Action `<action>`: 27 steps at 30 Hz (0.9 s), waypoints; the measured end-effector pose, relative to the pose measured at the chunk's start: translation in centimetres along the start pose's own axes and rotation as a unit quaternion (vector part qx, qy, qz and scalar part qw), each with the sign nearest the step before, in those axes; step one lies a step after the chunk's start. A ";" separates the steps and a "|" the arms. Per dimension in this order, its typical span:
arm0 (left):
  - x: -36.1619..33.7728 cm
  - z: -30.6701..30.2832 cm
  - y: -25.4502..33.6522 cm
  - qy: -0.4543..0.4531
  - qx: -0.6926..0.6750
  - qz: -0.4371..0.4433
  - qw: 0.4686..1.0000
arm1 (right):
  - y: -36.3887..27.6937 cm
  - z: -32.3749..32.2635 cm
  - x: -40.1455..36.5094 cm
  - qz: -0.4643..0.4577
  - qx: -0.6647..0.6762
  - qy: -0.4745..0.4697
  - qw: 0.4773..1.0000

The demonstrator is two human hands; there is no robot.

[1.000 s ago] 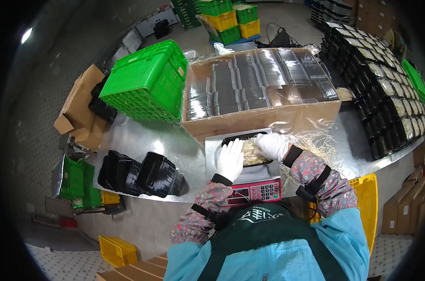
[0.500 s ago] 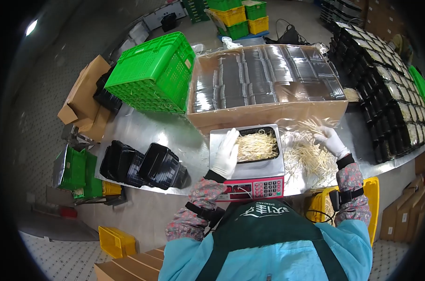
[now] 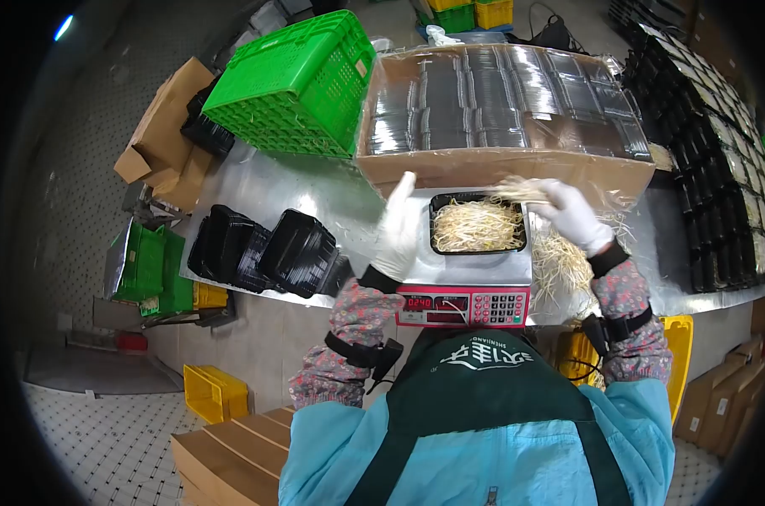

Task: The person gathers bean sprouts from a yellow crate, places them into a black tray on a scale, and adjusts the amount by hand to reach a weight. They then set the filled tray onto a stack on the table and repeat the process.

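Observation:
A black tray (image 3: pixel 479 251) filled with bean sprouts (image 3: pixel 475 226) sits on the scale (image 3: pixel 509 271), whose red panel shows lit digits. My right hand (image 3: pixel 572 218), in a white glove, grips a bunch of sprouts (image 3: pixel 520 190) above the tray's upper right corner. Left of the tray is my left hand (image 3: pixel 398 230), also gloved, its fingers extended and holding nothing. A loose pile of sprouts (image 3: pixel 560 266) lies on the metal table (image 3: pixel 652 244), right of the scale.
Behind the scale stands a carton (image 3: pixel 501 169) packed with clear plastic lids. A green crate (image 3: pixel 294 88) is at its left. Nested black trays (image 3: pixel 294 253) lie on the left of the table. Filled trays (image 3: pixel 711 181) are stacked at the right.
My right hand has moved left from above the pile to the tray, carrying sprouts. My left hand has moved off the tray's left edge. The view has shifted, with the table higher in the frame.

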State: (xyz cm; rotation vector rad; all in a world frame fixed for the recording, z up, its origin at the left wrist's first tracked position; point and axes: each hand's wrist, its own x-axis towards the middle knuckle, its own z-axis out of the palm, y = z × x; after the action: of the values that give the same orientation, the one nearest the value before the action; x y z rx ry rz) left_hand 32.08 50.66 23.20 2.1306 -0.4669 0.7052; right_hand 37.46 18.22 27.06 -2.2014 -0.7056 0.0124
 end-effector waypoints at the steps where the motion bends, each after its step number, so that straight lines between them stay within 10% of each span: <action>1: 0.0 1.0 0.8 -0.020 0.043 0.008 0.999 | -1.4 1.2 1.1 -0.027 -0.062 -0.009 0.998; 4: -0.9 5.4 0.2 -0.088 0.000 -0.044 0.995 | -2.0 6.1 3.3 -0.107 -0.253 -0.058 0.960; 7: -2.4 6.7 -0.6 -0.228 0.283 0.019 0.931 | 0.7 9.5 3.7 -0.096 -0.285 -0.048 0.952; 23: -1.6 3.5 0.3 -0.137 0.106 -0.005 0.985 | 7.9 -1.8 -5.8 0.078 -0.099 0.049 0.991; 27: -1.9 2.6 -3.8 -0.077 0.068 -0.046 0.994 | 10.1 -2.6 -7.5 0.182 -0.291 -0.118 0.932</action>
State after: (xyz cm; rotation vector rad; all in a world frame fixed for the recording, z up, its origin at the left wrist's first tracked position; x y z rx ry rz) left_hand 33.50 50.97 18.39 2.3308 -0.4097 0.5365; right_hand 36.60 7.47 20.05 -2.9159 -0.4480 0.2958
